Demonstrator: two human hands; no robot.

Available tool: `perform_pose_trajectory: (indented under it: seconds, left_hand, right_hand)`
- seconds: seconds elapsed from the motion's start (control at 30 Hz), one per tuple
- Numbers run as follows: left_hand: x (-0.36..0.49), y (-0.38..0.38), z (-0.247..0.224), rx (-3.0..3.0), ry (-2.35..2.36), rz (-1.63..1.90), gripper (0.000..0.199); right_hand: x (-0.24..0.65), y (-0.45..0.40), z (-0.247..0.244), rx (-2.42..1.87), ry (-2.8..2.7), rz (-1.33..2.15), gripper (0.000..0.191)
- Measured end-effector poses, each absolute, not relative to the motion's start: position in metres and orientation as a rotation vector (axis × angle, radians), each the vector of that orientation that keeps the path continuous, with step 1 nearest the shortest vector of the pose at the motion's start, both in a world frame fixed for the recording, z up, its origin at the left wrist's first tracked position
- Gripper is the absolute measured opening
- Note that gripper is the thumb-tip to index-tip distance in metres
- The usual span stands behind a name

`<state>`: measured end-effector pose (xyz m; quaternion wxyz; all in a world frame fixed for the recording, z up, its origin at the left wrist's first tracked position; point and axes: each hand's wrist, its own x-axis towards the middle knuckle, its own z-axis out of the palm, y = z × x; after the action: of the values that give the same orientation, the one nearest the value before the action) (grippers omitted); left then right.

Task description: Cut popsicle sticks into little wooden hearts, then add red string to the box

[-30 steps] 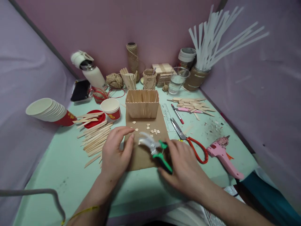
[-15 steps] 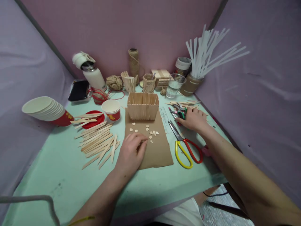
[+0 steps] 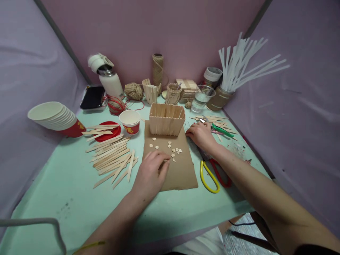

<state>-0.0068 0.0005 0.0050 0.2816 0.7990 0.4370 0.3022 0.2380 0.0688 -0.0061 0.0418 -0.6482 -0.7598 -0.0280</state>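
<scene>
My left hand (image 3: pixel 154 168) rests on the left part of the brown cardboard (image 3: pixel 180 173), its thumb and fingers curled together; what they hold, if anything, is too small to name. Beside its fingertips lie several small wooden pieces (image 3: pixel 173 155). A wooden stick basket (image 3: pixel 166 124) stands at the back of the cardboard. My right hand (image 3: pixel 201 135) is at the cardboard's right edge, fingers bent down; anything under them is hidden. Green-handled pliers (image 3: pixel 222 130) lie just beyond it. Scissors with yellow and red handles (image 3: pixel 209 177) lie partly under my right forearm.
Wooden sticks (image 3: pixel 113 156), a red lid (image 3: pixel 117 132), a paper cup (image 3: pixel 130 122) and stacked cups (image 3: pixel 60 120) are on the left. Along the back stand a white bottle (image 3: pixel 111 85), twine (image 3: pixel 157 71), a water cup (image 3: pixel 201 101) and a jar of white strips (image 3: pixel 220 98).
My right hand has moved left from the pliers to the cardboard's edge, and the green handles now show. My left hand stays beside the small pieces. The camera view has shifted slightly.
</scene>
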Motion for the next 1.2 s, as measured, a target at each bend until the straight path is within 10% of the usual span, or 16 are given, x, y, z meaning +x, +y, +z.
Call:
perform_pose_trajectory:
  seconds: [0.97, 1.2]
  left_hand:
    - [-0.006, 0.001, 0.002, 2.167, 1.191, 0.738, 0.015]
    - [-0.005, -0.001, 0.009, 1.796, 1.227, 0.732, 0.016]
  right_hand:
    - [0.238, 0.066, -0.015, -1.928, -2.347, -0.384, 0.021]
    - [0.209, 0.009, 0.031, -1.678, -1.530, 1.082, 0.020]
